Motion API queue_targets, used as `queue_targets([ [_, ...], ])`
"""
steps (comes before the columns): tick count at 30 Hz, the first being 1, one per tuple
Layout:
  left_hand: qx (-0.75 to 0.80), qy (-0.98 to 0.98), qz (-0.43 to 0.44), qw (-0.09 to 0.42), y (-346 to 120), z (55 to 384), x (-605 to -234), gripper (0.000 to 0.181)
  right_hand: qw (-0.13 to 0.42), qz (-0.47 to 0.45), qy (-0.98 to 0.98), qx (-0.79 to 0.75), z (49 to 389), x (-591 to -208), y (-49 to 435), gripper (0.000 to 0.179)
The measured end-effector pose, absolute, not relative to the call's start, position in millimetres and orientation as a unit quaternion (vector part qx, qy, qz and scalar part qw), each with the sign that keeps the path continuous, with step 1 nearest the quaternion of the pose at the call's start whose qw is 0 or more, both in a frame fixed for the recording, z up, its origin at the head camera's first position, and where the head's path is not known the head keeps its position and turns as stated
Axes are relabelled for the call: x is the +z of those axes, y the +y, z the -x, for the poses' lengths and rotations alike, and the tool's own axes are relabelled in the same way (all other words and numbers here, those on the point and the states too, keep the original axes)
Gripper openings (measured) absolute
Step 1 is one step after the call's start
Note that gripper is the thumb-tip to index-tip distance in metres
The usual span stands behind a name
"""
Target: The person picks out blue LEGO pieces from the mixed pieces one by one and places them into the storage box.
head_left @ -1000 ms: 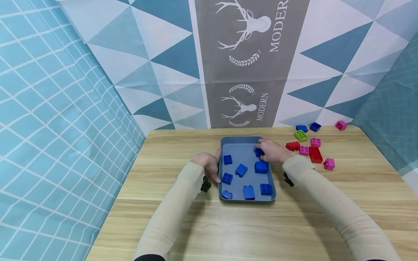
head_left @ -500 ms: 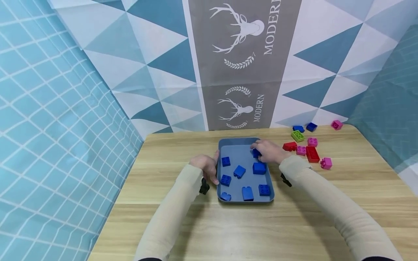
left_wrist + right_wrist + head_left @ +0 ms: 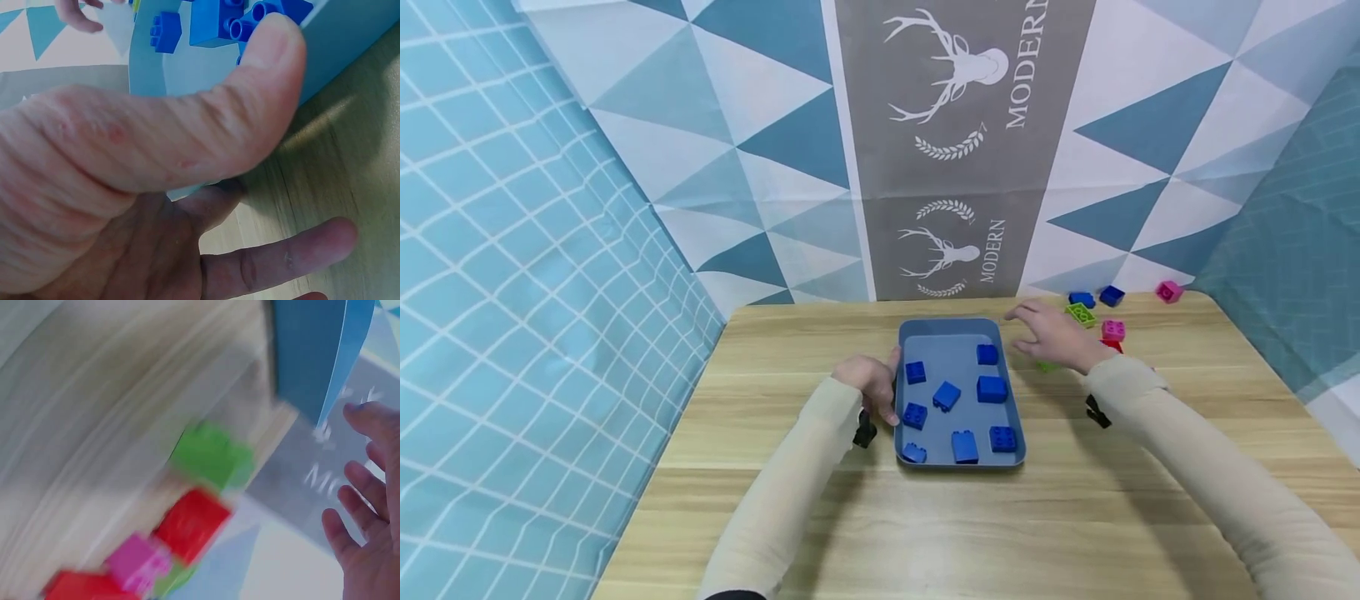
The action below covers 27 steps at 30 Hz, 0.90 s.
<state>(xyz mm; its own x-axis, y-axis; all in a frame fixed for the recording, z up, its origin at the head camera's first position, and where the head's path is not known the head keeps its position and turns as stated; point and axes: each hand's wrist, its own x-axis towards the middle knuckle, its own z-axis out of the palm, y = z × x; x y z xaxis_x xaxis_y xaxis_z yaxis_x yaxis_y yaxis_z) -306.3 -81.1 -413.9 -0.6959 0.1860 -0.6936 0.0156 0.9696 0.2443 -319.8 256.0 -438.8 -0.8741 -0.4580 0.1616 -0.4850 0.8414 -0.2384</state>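
A blue-grey tray (image 3: 958,467) stands mid-table with several blue toy bricks inside, among them a blue brick (image 3: 987,355) by its right wall. At the tray's left side rests my left hand (image 3: 868,382), its digits spread against the outer wall; in the left wrist view the thumb (image 3: 250,112) crosses in front of the tray's edge. Off the tray's right rim my right hand (image 3: 1060,337) hovers with fingers spread and nothing in them. Under it, partly covered, a green brick (image 3: 209,456) lies on the table.
Loose bricks lie at the back right: a lime brick (image 3: 1081,314), a pink brick (image 3: 1113,330), a red brick (image 3: 192,524), blue bricks and a far pink brick (image 3: 1169,292). Behind the table hangs a patterned cloth (image 3: 805,150); a blue checked cloth (image 3: 550,292) borders the left.
My right hand has let go of a blue brick inside the tray and moved right, out past the rim. The left hand has stayed at the tray's side. The head view has shifted slightly.
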Motion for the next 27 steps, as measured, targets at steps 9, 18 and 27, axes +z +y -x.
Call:
queue_targets([
  [9,0.114,0.916,-0.053,0.382,-83,305,-414,0.139,0.031,-0.126,-0.977,0.169,329,-433,337,0.049],
  [18,0.134,0.906,-0.06,0.398,-84,310,-418,0.141,0.006,-0.029,-0.983,0.182,334,-437,403,0.059],
  [27,0.155,0.9,-0.065,0.403,-83,312,-419,0.14,-0.05,0.018,-0.984,0.167,348,-448,419,0.065],
])
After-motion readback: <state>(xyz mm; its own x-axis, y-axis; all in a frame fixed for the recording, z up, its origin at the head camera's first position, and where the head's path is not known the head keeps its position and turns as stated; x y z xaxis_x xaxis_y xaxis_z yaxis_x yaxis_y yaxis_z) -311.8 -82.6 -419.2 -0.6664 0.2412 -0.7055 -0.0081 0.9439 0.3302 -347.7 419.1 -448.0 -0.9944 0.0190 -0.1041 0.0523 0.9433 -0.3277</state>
